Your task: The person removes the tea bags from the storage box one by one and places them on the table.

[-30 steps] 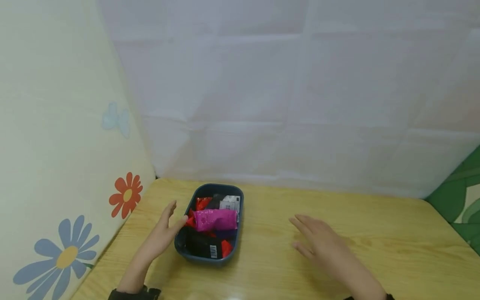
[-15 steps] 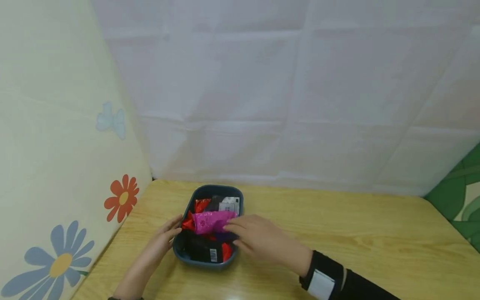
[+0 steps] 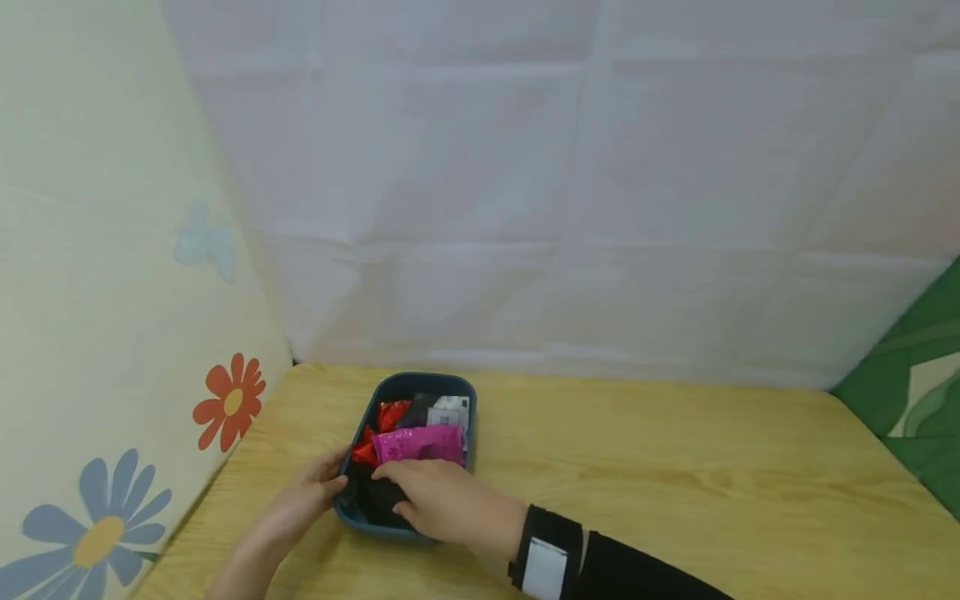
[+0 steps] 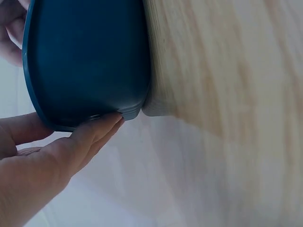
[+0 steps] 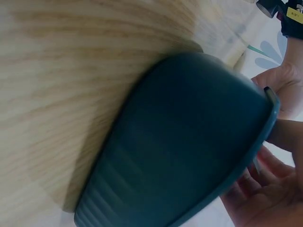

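A dark blue plastic bin (image 3: 474,417) stands on the table, filled with small wrapped packets. My left hand (image 3: 303,496) holds the bin's left rim; in the left wrist view its thumb is at the rim and its fingers (image 4: 94,132) lie along the outer wall. My right hand (image 3: 446,500) reaches over the near right rim, with thumb and fingers spread about a black packet (image 3: 375,496). Whether it grips this packet is hidden. Just beyond lies a shiny pink packet (image 3: 420,443). In the right wrist view the bin wall (image 5: 189,132) hides the contents.
Red packets (image 3: 393,413) and a silver-white packet (image 3: 450,412) lie at the bin's far end. The wooden table (image 3: 637,467) extends to the right. A white cloth (image 3: 525,167) hangs behind, and a flower-printed panel (image 3: 112,333) stands at the left.
My right hand has come from the right across the table into the bin, passing the pink packet to the black one. My left hand has closed in on the bin's left rim.
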Tool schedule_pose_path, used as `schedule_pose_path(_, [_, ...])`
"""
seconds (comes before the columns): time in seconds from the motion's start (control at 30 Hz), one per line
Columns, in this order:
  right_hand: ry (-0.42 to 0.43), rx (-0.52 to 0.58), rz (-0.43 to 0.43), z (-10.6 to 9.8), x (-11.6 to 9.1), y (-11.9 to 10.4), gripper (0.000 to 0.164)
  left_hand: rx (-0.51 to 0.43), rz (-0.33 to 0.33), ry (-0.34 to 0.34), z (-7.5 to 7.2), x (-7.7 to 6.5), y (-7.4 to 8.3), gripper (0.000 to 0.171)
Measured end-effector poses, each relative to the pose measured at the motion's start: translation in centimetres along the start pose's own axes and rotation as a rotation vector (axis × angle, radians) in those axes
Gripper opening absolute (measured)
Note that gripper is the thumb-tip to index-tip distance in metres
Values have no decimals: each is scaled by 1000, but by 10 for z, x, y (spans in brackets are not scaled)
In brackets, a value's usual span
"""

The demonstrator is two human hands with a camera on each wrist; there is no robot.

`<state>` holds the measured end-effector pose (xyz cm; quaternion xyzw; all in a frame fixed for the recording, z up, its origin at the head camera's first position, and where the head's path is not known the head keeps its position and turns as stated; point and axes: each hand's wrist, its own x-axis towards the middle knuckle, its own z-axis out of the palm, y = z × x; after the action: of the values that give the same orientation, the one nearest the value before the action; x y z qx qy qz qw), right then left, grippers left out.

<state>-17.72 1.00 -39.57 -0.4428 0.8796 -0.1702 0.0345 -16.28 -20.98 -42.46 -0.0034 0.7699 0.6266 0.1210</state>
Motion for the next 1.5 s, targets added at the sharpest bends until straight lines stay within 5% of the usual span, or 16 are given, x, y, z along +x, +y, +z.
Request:
schedule_pose_path(0.37, [24, -39, 43, 3, 0, -2, 47, -45, -42, 28, -1, 1, -7, 52])
schedule_pose_path(0.63, [90, -23, 12, -10, -7, 5, 29, -13, 28, -114, -15, 5, -11, 55])
schedule_pose_path(1.07, [226, 99, -95, -16, -24, 29, 20, 6, -9, -208, -31, -3, -16, 69])
schedule_pose_path(1.5, [151, 112, -156, -11, -20, 31, 27, 14, 17, -225, -31, -5, -13, 68])
